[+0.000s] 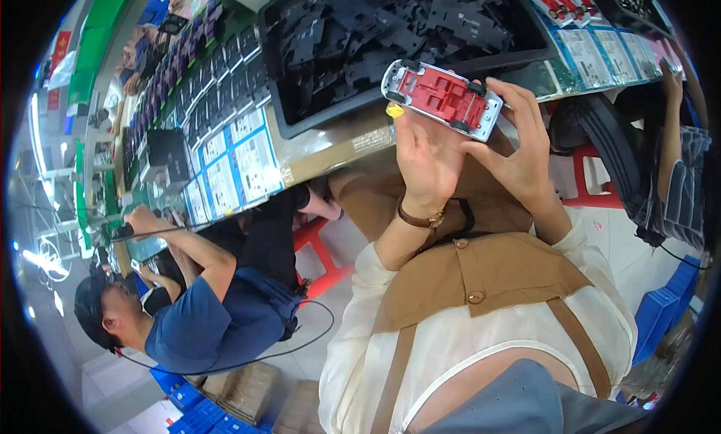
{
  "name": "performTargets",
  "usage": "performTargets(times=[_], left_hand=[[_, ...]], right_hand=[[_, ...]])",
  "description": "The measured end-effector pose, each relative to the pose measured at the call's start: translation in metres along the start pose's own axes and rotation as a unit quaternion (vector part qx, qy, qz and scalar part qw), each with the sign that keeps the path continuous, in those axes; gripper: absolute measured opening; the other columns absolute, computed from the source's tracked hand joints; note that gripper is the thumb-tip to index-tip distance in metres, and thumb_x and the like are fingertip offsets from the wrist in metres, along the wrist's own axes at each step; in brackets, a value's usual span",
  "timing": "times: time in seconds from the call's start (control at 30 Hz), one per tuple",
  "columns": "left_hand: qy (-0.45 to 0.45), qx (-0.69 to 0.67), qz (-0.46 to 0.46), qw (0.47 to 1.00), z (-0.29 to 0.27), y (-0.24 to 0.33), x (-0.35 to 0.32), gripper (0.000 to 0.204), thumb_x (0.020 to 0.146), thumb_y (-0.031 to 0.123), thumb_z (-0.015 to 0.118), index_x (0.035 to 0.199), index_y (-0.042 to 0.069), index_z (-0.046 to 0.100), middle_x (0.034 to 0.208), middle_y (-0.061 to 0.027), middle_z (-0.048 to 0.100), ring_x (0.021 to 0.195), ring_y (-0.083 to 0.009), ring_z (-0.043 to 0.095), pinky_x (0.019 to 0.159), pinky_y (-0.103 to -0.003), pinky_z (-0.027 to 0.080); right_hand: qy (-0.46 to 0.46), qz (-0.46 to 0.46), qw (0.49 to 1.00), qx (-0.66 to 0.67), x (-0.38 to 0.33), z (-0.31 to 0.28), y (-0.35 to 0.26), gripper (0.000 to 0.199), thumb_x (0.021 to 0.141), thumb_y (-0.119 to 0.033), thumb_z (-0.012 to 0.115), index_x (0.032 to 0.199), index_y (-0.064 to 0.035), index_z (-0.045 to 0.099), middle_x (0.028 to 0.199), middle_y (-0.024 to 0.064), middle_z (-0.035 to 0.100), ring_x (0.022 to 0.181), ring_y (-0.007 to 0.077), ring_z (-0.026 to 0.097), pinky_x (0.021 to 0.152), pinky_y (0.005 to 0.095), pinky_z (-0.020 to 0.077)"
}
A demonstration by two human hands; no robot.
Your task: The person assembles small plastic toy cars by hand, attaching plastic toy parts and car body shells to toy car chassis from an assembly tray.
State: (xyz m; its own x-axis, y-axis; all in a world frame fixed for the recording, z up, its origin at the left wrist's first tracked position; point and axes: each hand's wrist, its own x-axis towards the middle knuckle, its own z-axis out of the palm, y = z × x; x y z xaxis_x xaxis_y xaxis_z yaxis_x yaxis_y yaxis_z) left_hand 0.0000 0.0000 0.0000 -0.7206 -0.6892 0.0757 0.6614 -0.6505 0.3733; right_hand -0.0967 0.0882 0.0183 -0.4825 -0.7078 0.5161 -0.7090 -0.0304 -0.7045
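Note:
A toy car (444,96) is held up near the table's front edge, its red underside toward me. Its silver-white body shows around the red part, with black wheels at the sides. My left hand (429,155) holds it from below and behind, most of the fingers hidden by the car. A yellow cover (394,110) sits on a fingertip of that hand. At the car's right end my right hand (526,137) grips it, thumb at the lower corner and forefinger at the upper one.
Beyond my hands lies a black tray (330,107) heaped with flat black parts. Rows of black pieces (225,77) and printed sheets (236,164) cover the table on the left. More red toy parts (559,2) lie at far right. A person in blue (214,314) works at left; another (680,164) sits at right.

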Motion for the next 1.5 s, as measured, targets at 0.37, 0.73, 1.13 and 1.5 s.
performTargets(times=[0.37, 0.73, 1.13, 1.5], left_hand=[[0.06, 0.02, 0.049, 0.997, -0.009, 0.017, -0.019, 0.061, 0.093, 0.049, 0.022, 0.134, 0.004, 0.032, 0.133, -0.0168, 0.039, 0.123, -0.0298, 0.037, 0.104, -0.044, 0.028], [0.063, -0.005, 0.072, 0.995, -0.021, 0.048, -0.041, 0.055, 0.095, 0.046, 0.024, 0.135, 0.01, 0.033, 0.134, -0.0165, 0.039, 0.122, -0.0429, 0.036, 0.101, -0.053, 0.031], [0.078, -0.005, 0.079, 0.994, -0.03, 0.058, -0.047, 0.048, 0.097, 0.039, 0.023, 0.134, 0.01, 0.033, 0.13, -0.0162, 0.043, 0.12, -0.043, 0.039, 0.099, -0.053, 0.034], [0.075, 0.035, 0.074, 0.994, -0.028, 0.059, -0.043, 0.049, 0.096, 0.04, 0.026, 0.132, 0.008, 0.034, 0.127, -0.0165, 0.046, 0.118, -0.0413, 0.042, 0.099, -0.051, 0.036]], right_hand=[[-0.01, -0.078, 0.997, -0.012, -0.006, 0.019, -0.015, 0.057, 0.065, -0.019, 0.075, 0.114, -0.002, 0.051, 0.107, 0.0166, 0.051, 0.098, 0.0325, 0.051, 0.084, 0.0368, 0.0425], [0.039, -0.172, 0.979, -0.098, 0.072, 0.03, 0.006, 0.029, 0.074, -0.013, 0.068, 0.101, -0.0044, 0.06, 0.1, 0.0096, 0.057, 0.091, 0.0263, 0.056, 0.075, 0.0328, 0.047], [0.05, -0.157, 0.944, -0.285, 0.129, 0.079, 0.044, 0.046, 0.067, -0.028, 0.073, 0.103, -0.0024, 0.06, 0.101, 0.0069, 0.054, 0.096, 0.026, 0.051, 0.078, 0.0372, 0.0417], [0.045, -0.121, 0.992, 0.0, 0.11, 0.031, 0.027, 0.05, 0.07, -0.007, 0.071, 0.117, -0.0062, 0.055, 0.097, 0.0061, 0.056, 0.08, 0.0158, 0.055, 0.073, 0.0269, 0.0462]])
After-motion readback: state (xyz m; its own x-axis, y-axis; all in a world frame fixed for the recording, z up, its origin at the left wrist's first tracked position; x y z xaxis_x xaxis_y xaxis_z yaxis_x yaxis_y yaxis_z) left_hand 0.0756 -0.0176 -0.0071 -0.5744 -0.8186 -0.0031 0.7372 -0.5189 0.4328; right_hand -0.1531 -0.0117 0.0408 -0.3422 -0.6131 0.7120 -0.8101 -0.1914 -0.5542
